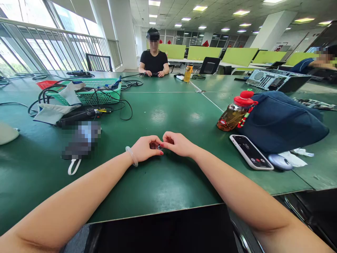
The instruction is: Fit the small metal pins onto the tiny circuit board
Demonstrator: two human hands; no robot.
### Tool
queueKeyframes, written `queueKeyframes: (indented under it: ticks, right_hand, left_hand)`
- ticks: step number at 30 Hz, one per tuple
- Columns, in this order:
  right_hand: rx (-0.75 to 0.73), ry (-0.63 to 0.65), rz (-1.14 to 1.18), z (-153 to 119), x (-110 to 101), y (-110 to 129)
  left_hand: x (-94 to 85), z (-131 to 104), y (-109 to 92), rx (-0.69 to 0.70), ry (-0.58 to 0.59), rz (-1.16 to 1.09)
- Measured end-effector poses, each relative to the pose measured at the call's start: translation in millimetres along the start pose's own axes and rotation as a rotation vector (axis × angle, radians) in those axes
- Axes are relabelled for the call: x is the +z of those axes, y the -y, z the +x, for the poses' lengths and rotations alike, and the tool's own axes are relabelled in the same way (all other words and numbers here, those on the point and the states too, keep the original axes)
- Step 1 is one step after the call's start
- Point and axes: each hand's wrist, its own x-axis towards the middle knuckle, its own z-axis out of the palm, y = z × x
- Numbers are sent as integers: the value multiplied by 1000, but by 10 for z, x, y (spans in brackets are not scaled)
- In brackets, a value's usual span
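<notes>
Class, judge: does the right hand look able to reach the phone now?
Probably yes: nothing stands between the right hand and the phone, though that hand is at a small item.

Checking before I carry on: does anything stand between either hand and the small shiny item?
Nothing visible does. The left hand and right hand meet right at the small shiny item, partly hiding it. The red-lidded bottle stands well apart.

The green desk [168,191] gleams, smooth under a soft sheen! At the fingers [156,153], a small piece [159,147] glints like metal. There's a polished bracelet [132,156], a matt cloth bag [284,119], a glossy red plastic-looking lid [242,101], a glassy phone screen [250,150], and a basket [113,95] in perforated plastic.
</notes>
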Motion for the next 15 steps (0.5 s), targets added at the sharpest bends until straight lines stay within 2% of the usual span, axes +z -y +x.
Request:
queueKeyframes:
  ticks: [9, 15]
  right_hand:
    - [-209, -127, -134, -27, 28, 72]
    - [-257, -109, -235, -39, 10, 78]
  left_hand:
    - [1, 14, 4, -25, 8, -143]
    - [-5, 19, 0, -36, 66, -233]
